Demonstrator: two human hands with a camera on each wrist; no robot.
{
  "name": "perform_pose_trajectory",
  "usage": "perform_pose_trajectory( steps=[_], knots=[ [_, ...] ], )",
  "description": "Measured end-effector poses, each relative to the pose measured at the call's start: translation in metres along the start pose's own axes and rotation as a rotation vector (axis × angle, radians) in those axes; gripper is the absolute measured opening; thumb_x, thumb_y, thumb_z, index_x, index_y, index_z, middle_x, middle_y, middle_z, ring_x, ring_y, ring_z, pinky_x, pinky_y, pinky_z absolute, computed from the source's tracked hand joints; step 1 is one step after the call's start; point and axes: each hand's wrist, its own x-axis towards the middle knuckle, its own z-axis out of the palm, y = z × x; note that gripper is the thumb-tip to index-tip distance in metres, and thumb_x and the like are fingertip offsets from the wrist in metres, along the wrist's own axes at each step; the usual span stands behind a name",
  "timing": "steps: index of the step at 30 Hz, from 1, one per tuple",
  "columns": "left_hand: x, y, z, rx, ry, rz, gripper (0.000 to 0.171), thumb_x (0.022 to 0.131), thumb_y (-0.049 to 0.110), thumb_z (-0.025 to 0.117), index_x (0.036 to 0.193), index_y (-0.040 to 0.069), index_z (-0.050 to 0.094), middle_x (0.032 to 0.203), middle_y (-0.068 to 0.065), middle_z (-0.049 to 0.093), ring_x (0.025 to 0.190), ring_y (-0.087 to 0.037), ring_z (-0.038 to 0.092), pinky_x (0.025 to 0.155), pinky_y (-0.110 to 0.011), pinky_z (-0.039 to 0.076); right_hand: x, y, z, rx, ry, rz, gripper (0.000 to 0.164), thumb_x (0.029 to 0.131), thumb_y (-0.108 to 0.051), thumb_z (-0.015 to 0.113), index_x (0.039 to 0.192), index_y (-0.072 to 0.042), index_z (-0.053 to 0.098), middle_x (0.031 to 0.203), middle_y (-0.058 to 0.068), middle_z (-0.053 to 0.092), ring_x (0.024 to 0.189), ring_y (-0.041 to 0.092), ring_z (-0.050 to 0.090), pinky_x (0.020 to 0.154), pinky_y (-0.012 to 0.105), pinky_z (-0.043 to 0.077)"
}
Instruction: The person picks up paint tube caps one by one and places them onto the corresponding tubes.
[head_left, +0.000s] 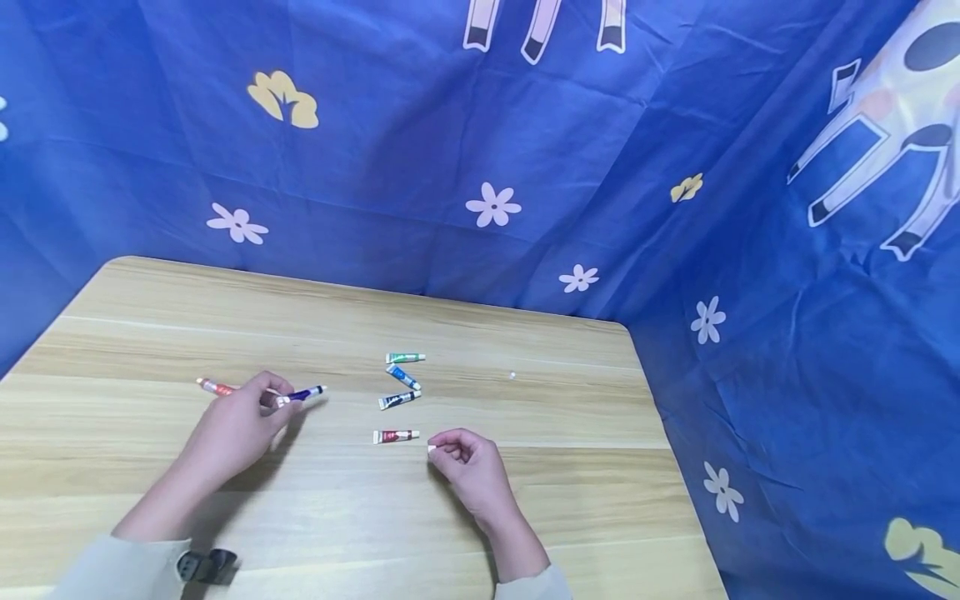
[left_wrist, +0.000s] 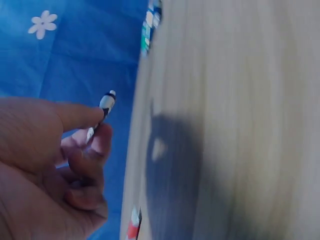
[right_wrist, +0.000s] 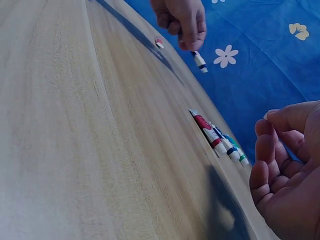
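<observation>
My left hand (head_left: 243, 421) pinches a purple paint tube (head_left: 303, 394) above the table, its nozzle end pointing right. In the left wrist view the tube (left_wrist: 106, 102) sits between thumb and fingers, clear of the tabletop. My right hand (head_left: 474, 475) holds a small white cap (head_left: 432, 448) between thumb and fingertips, the other fingers curled. Just left of that hand lies a dark red paint tube (head_left: 395, 436). Behind it are a dark blue tube (head_left: 399, 400), a blue tube (head_left: 404, 377) and a green tube (head_left: 406, 357). An orange-red tube (head_left: 216, 387) lies beside my left hand, partly hidden.
A tiny white piece (head_left: 512, 375) lies on the wooden table (head_left: 570, 467), right of the tubes. Blue cloth (head_left: 420, 150) with flowers and animals hangs behind the table and along its right side. A black band (head_left: 206, 566) is at my left cuff.
</observation>
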Motion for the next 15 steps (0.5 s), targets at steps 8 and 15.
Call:
perform_pose_trajectory(
  steps=[8, 15],
  knots=[
    [-0.010, 0.032, 0.015, -0.123, -0.063, 0.016, 0.023, 0.102, 0.027, 0.075, 0.117, 0.012, 0.067, 0.099, -0.005, 0.079, 0.062, -0.010, 0.057, 0.055, -0.028, 0.043, 0.000, -0.002, 0.003, 0.018, -0.007, -0.004, 0.017, 0.092, -0.005, 0.081, 0.108, -0.001, 0.078, 0.090, -0.002, 0.070, 0.080, 0.007, 0.061, 0.071, 0.016, 0.052],
    [-0.025, 0.061, 0.035, -0.208, -0.122, 0.023, 0.023, 0.101, 0.025, 0.078, 0.117, 0.013, 0.067, 0.091, 0.000, 0.073, 0.059, -0.009, 0.054, 0.055, -0.027, 0.045, 0.003, -0.004, 0.004, -0.002, 0.002, -0.020, 0.018, 0.091, -0.004, 0.082, 0.109, -0.002, 0.079, 0.091, 0.003, 0.073, 0.080, 0.007, 0.063, 0.071, 0.016, 0.053]
  ],
)
